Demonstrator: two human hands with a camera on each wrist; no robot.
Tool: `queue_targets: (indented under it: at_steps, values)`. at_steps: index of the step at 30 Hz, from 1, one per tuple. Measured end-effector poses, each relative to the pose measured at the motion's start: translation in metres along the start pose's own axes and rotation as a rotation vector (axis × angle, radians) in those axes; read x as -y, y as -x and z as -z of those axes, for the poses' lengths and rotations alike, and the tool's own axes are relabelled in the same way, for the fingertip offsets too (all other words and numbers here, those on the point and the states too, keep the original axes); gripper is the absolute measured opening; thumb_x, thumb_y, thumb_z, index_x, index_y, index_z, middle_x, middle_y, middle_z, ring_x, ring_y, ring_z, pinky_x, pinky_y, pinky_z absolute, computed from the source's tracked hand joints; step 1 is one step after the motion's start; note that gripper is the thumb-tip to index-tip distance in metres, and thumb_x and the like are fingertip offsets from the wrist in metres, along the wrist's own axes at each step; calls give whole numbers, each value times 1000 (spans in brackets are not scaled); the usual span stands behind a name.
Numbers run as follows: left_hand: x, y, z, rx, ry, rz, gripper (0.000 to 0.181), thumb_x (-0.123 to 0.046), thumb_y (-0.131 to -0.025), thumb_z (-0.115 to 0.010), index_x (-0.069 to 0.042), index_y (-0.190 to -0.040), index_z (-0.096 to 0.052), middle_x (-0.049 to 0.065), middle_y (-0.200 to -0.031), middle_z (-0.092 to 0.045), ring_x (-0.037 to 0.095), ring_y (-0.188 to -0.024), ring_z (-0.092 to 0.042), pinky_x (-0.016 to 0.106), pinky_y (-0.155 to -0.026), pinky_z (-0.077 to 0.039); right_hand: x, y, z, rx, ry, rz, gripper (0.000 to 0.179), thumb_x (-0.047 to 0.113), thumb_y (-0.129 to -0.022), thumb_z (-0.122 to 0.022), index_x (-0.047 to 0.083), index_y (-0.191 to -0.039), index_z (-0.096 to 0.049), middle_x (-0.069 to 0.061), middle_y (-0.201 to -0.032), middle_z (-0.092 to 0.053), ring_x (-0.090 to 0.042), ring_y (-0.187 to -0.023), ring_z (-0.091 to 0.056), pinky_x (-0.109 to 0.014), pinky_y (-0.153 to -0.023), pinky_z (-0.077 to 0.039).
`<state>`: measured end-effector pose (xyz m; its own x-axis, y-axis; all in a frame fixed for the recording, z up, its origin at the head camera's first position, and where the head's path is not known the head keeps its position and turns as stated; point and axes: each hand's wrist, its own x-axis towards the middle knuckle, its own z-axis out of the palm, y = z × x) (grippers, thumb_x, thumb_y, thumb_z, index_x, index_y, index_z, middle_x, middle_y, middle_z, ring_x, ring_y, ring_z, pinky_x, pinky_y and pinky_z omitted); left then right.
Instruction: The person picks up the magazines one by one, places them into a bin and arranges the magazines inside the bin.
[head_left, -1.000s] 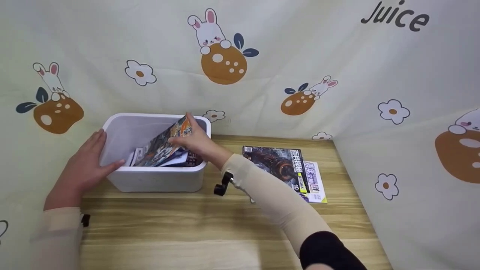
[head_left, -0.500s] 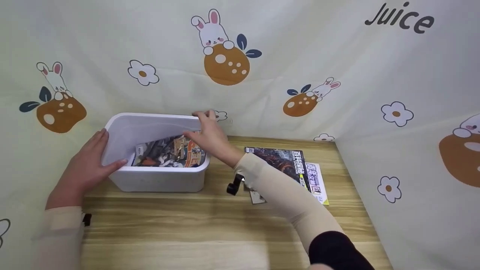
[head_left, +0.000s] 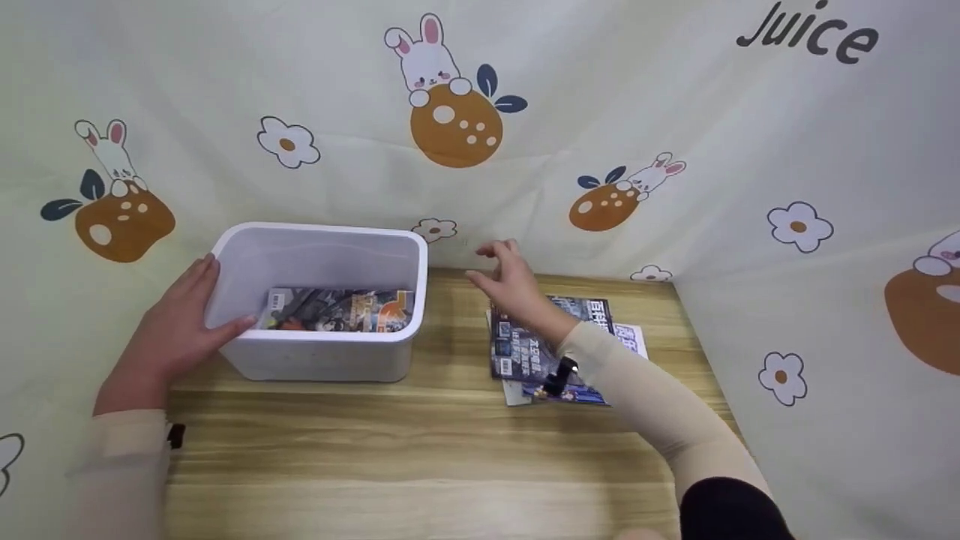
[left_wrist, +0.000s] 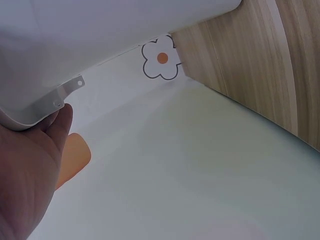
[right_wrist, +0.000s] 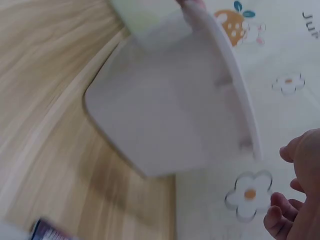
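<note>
A white plastic storage bin stands on the table, with a magazine lying cover up inside it. My left hand grips the bin's left rim, thumb over the front corner and fingers along the side. In the left wrist view, fingertips of the left hand tuck under that rim. Right of the bin, my right hand hangs with loosely bent fingers and holds nothing. Below it lies a stack of magazines, partly hidden by the forearm. The right wrist view shows the right hand apart from the bin.
The wood-grain table carries everything. A pale curtain printed with rabbits, oranges and flowers rises behind the bin, and a similar one bounds the right side.
The right hand has let go of the magazine, which now lies flat in the bin, and has moved right over the stack. The left hand stays on the rim.
</note>
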<state>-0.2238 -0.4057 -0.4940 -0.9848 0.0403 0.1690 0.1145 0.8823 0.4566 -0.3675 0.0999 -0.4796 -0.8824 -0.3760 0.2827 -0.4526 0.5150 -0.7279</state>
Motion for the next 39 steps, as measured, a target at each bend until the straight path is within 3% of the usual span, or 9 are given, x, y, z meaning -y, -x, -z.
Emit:
queue_targets:
  at_steps: [8, 12, 15, 18, 21, 27, 33, 39]
  values:
    - [-1, 3, 2, -7, 13, -11, 115, -64, -101, -69, -3, -177, -8, 25, -183, -8, 50, -168, -9, 83, -123, -20, -71, 41, 38, -29, -3, -155, 49, 26, -102, -84, 6, -141, -64, -15, -131, -54, -24, -92, -60, -34, -78, -54]
    - [-1, 4, 3, -10, 16, -14, 115, -64, -101, -69, -3, -177, -8, 26, -183, -8, 51, -168, -10, 83, -123, -19, -101, 62, 58, -18, 24, -264, 65, 35, -100, -85, 7, -152, -58, -21, -143, -49, -40, -116, -64, -48, -93, -59]
    - [1, 4, 2, -11, 17, -12, 115, -64, -101, -70, -4, -177, -8, 26, -183, -9, 51, -168, -10, 83, -123, -20, -122, 76, 73, -9, 78, -327, 79, 39, -99, -86, 5, -160, -50, -30, -155, -42, -51, -135, -56, -60, -110, -53]
    - [2, 3, 1, -4, 14, -8, 116, -65, -101, -69, -5, -177, -7, 25, -183, -7, 50, -168, -9, 83, -123, -19, -137, 93, 87, -17, 152, -384, 90, 39, -97, -88, 4, -167, -42, -37, -159, -35, -56, -143, -48, -67, -118, -46]
    - [2, 2, 0, 0, 11, -7, 116, -66, -101, -69, -5, -177, -7, 25, -183, -7, 50, -168, -8, 83, -123, -18, -147, 110, 97, -6, 208, -453, 104, 43, -96, -88, 3, -173, -30, -43, -159, -31, -60, -144, -45, -71, -120, -43]
    - [2, 2, -1, 4, 11, 1, 117, -66, -100, -69, -5, -177, -6, 25, -183, -6, 52, -167, -8, 84, -122, -18, -158, 135, 111, 40, 209, -575, 121, 52, -94, -88, 3, -177, -15, -46, -161, -26, -63, -145, -43, -72, -122, -40]
    - [1, 2, -1, -5, 12, -2, 115, -65, -101, -69, -3, -177, -9, 26, -183, -10, 52, -167, -11, 83, -123, -20, -162, 146, 115, 72, 227, -594, 121, 56, -94, -86, 1, -176, -15, -47, -163, -25, -65, -148, -40, -73, -123, -38]
    - [-1, 0, 0, -4, 11, 8, 115, -66, -101, -69, -5, -178, -8, 26, -183, -9, 53, -167, -12, 84, -122, -19, -163, 147, 113, 83, 178, -602, 118, 55, -96, -85, 2, -176, -15, -48, -167, -20, -65, -152, -34, -74, -125, -33]
